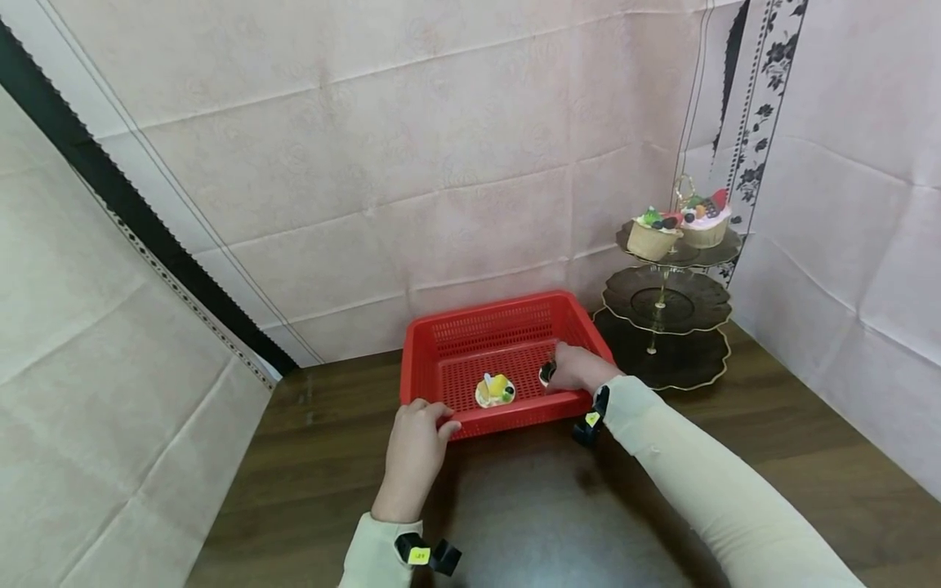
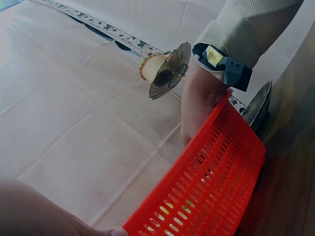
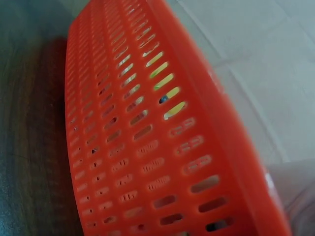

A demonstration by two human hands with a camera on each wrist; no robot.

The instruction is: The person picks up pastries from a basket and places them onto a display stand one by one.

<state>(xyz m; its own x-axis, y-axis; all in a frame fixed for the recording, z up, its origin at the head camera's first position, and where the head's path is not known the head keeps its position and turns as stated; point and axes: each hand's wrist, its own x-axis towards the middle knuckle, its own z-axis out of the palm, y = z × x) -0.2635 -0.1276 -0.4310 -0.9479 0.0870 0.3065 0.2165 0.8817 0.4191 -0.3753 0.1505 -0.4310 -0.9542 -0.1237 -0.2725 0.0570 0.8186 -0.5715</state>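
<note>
A red plastic basket (image 1: 500, 308) with slotted sides sits on the table against the cloth backdrop. My left hand (image 1: 416, 441) grips its near left rim, the thumb at the edge. My right hand (image 1: 581, 369) reaches over the near right rim into the basket and holds a cupcake with a dark topping (image 1: 546, 372), mostly hidden by the fingers. Left of it on the basket floor lies a cupcake with a yellow topping (image 1: 496, 390). In the right wrist view the basket wall (image 3: 147, 123) hides the cupcakes, apart from bits of colour through the slots.
A dark three-tier stand (image 1: 667, 300) with gilt edges stands just right of the basket. Its top tier bears two fruit-topped cupcakes, one at the left (image 1: 653, 237) and one at the right (image 1: 704, 224). Pale cloth (image 1: 441, 122) hangs behind the brown wooden table (image 1: 309, 457).
</note>
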